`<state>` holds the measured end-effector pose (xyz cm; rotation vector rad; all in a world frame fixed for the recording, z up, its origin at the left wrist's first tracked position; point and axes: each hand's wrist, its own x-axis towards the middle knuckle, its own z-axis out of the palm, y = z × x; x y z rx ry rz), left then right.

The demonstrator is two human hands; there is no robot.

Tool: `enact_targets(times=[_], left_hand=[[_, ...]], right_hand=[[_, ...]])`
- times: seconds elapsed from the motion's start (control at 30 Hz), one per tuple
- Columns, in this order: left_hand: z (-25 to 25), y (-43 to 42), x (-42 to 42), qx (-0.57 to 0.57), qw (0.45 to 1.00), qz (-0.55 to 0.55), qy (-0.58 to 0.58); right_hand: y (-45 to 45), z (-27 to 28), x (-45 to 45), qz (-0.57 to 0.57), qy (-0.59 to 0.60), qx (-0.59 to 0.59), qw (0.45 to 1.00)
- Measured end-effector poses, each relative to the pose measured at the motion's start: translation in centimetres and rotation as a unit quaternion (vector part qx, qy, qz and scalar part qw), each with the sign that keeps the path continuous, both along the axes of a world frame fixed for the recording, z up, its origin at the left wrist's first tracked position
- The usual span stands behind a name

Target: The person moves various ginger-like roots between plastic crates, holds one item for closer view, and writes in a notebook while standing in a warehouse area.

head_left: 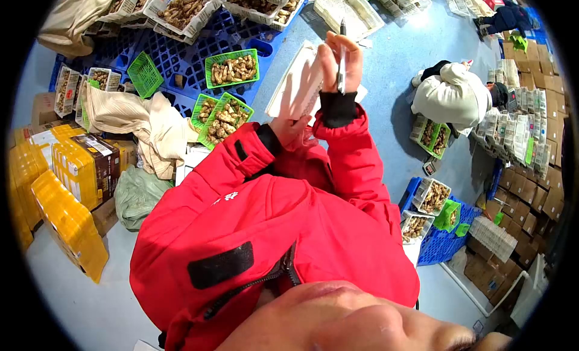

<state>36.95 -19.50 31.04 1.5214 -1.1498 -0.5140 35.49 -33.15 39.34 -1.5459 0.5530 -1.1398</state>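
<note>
In the upper middle of the head view my right hand (pixel 345 61) is closed around a pen (pixel 342 70), which stands nearly upright between the fingers. My left hand (pixel 291 131), lower and to the left, grips the lower edge of an open notebook (pixel 291 88) with pale pages. Part of the notebook lies behind my right hand. Both hands come out of red sleeves with black cuffs. Left of the notebook, a green basket (pixel 211 70) of brown, knobbly pieces sits on a blue pallet (pixel 181 55).
White crates (pixel 181 31) of similar pieces line the top left. Yellow-wrapped boxes (pixel 75 170) stand at the left. A person in a pale top (pixel 452 98) bends over baskets at the right, near stacked cartons (pixel 525 191). Another person (pixel 506 19) is at the top right.
</note>
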Motion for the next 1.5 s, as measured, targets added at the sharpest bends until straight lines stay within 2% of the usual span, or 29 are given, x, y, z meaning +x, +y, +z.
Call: enact_targets(times=[0.1,0.13,0.27,0.33,0.5,0.57,0.6,0.67,0.83,0.87,1.03,1.07,1.13,1.17,1.2,1.27,1.33,1.37,1.43,1.5], left_hand=[[-1.3,-0.6,-0.3,-0.047,0.996,0.001,0.082],[-2.0,-0.6,-0.4,-0.046,0.992,-0.002,0.117],[0.2,-0.4,0.0,0.019,0.999,0.014,-0.025],[0.2,-0.3,0.0,0.032,0.999,0.019,-0.024],[-2.1,-1.3,0.2,-0.001,0.988,-0.021,0.154],[-2.6,-1.4,0.2,-0.002,0.988,-0.023,0.150],[-0.1,-1.1,0.3,0.010,0.994,-0.003,0.113],[0.9,-0.8,0.4,0.014,0.998,0.022,0.062],[0.2,-0.2,0.2,0.030,0.999,0.037,-0.021],[0.1,-0.1,0.1,0.040,0.999,0.034,-0.016],[-0.5,0.4,-0.2,0.043,0.982,0.032,0.181],[-0.6,-0.1,0.6,-0.021,1.000,0.004,0.010],[-0.2,0.1,0.3,0.006,0.976,-0.015,0.217],[-1.2,0.3,0.5,-0.030,0.986,-0.015,0.161],[-1.8,0.7,0.8,0.003,0.993,-0.014,0.115],[-1.3,1.2,0.8,0.107,0.970,-0.013,0.217],[-1.1,1.3,0.6,0.131,0.960,0.001,0.248],[-1.0,1.3,0.5,0.142,0.954,0.008,0.263],[-0.4,1.1,0.5,0.083,0.984,0.016,0.158],[-0.7,1.2,0.4,0.083,0.975,-0.015,0.205]], right_hand=[[1.4,0.3,-0.3,-0.033,0.094,-0.104,0.990],[1.7,0.0,0.0,-0.027,0.081,-0.088,0.993],[2.0,0.3,0.0,-0.027,0.111,-0.086,0.990],[2.0,0.2,-0.1,-0.016,0.110,-0.071,0.991],[2.4,0.6,0.2,-0.021,0.118,-0.088,0.989],[2.4,0.4,0.3,-0.018,0.108,-0.088,0.990],[2.4,0.5,0.3,-0.016,0.111,-0.081,0.990],[2.4,0.4,0.2,-0.010,0.108,-0.069,0.992],[2.1,-0.3,0.2,0.002,0.088,-0.063,0.994],[2.2,-0.1,0.0,0.002,0.079,-0.041,0.996],[1.5,-0.4,-1.6,0.049,-0.016,0.061,0.997],[1.5,0.0,-2.0,0.047,-0.031,0.119,0.991],[0.2,-1.2,-3.4,0.040,-0.043,0.123,0.991],[-0.7,-1.9,-4.3,0.039,-0.047,0.115,0.992],[-1.1,-1.6,-5.2,0.021,-0.030,0.111,0.993],[-2.3,-2.7,-7.1,-0.003,-0.024,0.150,0.988],[-3.2,-4.4,-8.9,-0.019,-0.026,0.210,0.977],[-2.9,-4.1,-9.3,-0.045,0.011,0.234,0.971],[-2.3,-4.5,-10.0,-0.080,0.019,0.231,0.969],[-1.4,-5.0,-10.6,-0.089,0.038,0.280,0.955]])
